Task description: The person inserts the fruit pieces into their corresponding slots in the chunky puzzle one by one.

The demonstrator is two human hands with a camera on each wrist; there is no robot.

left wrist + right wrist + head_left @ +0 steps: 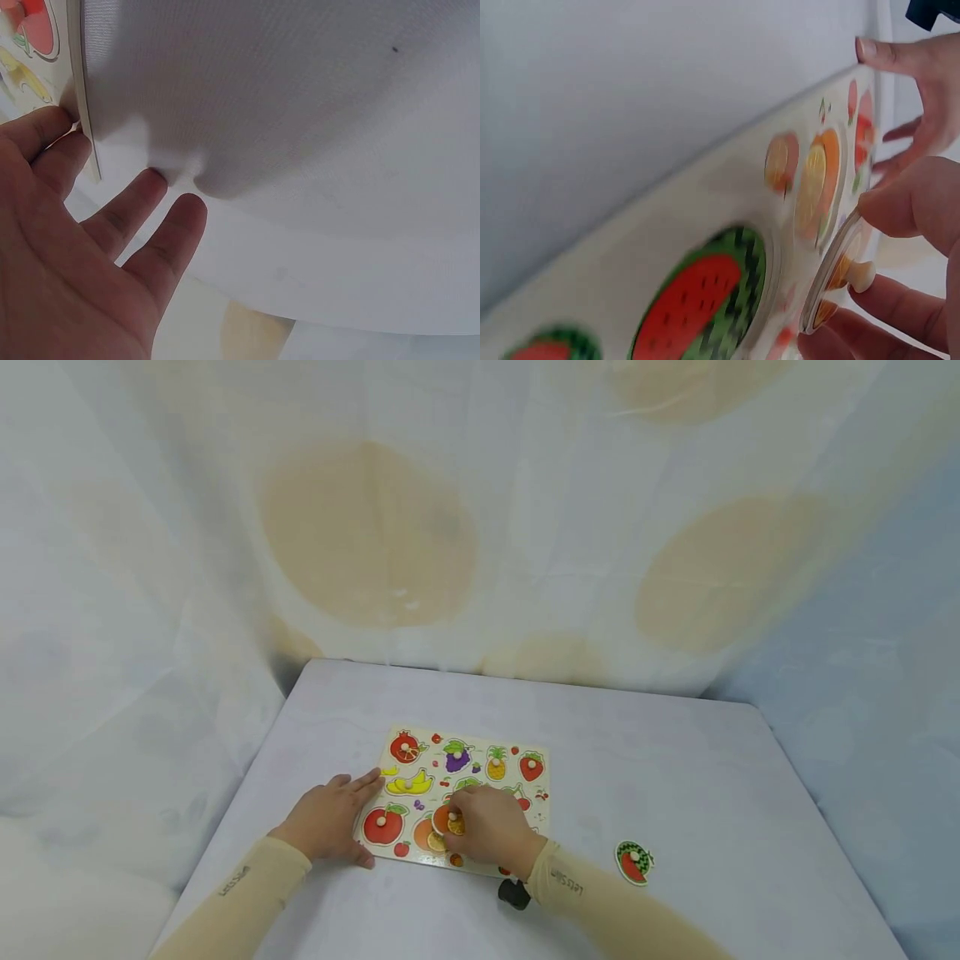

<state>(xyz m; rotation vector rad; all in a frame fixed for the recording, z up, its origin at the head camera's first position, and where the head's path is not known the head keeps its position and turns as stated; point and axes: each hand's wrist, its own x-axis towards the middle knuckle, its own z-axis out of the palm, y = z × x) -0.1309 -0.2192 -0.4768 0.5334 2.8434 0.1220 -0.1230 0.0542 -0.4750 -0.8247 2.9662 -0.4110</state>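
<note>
A white wooden fruit puzzle board (480, 745) lies flat, with knobbed pieces such as a red apple (383, 824) and bananas (408, 783) set in it. My right hand (495, 831) pinches an orange puzzle piece (836, 274) by its rim, beside its wooden knob. The piece is tilted just over the board, near a printed orange slot (821, 184). At the board's left edge rests my left hand (326, 818), its fingers spread; in the left wrist view two fingertips (56, 120) touch that edge. The right hand hides part of the board's lower middle.
A loose watermelon piece (633, 862) with a knob lies on the white-covered table (660, 760), right of the board. A small dark object (514, 894) sits under my right wrist. Pale cloth with tan spots (367, 535) hangs behind the table.
</note>
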